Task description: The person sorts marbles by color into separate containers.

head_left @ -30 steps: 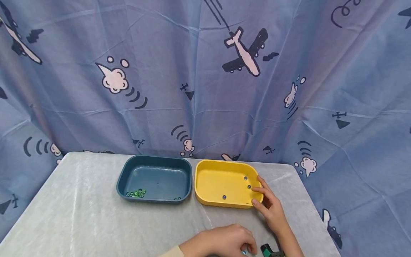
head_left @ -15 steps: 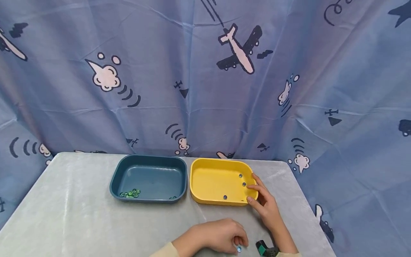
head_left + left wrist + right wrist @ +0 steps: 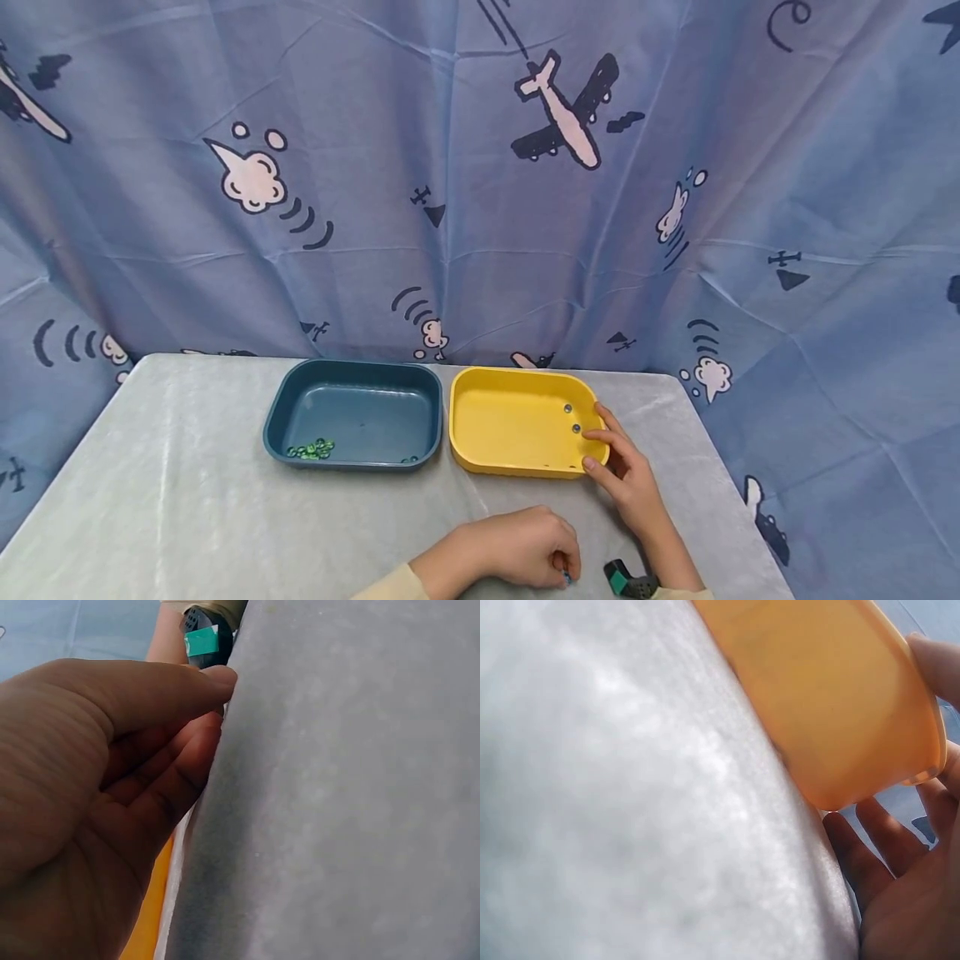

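Observation:
In the head view my left hand is low over the table, thumb and fingertips pinching a small blue glass marble. The left wrist view shows thumb and fingers meeting, with the marble hidden. My right hand holds the right end of a yellow plastic tray, thumb at the front corner and fingers at the rim. Two dark blue marbles lie near that end of the tray. Dark specks by its front wall may be more marbles, mostly hidden.
A dark teal tray stands left of the yellow one, with several green glass marbles in its front left corner and a few at front right. A black wrist device with a green patch is at my right wrist. A patterned curtain hangs behind the table.
The left fingers have closed further over the blue marble, which was more exposed half a second ago. One marble in the yellow tray rolled toward its front wall. The right hand keeps its hold.

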### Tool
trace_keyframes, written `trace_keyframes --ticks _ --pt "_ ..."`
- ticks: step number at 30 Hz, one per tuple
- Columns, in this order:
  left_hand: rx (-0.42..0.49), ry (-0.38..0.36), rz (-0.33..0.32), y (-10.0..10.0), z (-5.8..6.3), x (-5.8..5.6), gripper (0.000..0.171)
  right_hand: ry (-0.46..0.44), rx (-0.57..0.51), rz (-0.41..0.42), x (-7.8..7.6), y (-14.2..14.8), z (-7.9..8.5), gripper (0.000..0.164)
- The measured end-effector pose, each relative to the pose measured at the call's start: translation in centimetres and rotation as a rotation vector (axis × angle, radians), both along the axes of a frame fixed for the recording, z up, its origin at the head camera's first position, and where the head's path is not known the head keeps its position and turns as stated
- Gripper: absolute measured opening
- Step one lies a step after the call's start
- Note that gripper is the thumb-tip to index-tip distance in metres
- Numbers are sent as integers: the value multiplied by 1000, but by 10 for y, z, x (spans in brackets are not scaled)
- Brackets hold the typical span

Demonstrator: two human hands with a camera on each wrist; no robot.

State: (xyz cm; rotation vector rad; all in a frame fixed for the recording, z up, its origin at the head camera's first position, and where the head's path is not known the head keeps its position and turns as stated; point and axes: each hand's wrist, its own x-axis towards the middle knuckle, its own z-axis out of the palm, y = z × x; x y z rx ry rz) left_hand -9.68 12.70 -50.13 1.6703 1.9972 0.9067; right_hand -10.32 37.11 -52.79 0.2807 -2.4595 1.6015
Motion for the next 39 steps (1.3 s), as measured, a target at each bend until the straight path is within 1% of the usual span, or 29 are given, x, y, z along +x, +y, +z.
trace_keyframes --ticks 4,12,20,25,30,39 --pt "8 -7 6 1 -2 1 9 -3 -13 -4 1 1 -2 31" --pt "21 -60 22 1 -3 0 9 -25 -5 -22 0 3 -1 31" --pt "26 -93 77 -2 4 -3 9 -32 0 -21 0 3 -1 31" --pt "47 -123 103 -5 5 -6 9 -36 8 -29 -1 2 -1 31" --pt "73 -126 116 -7 8 -8 9 -38 4 -27 -1 1 -2 32" --pt "151 -100 163 -13 18 -12 6 -30 3 -20 -1 1 -1 31"
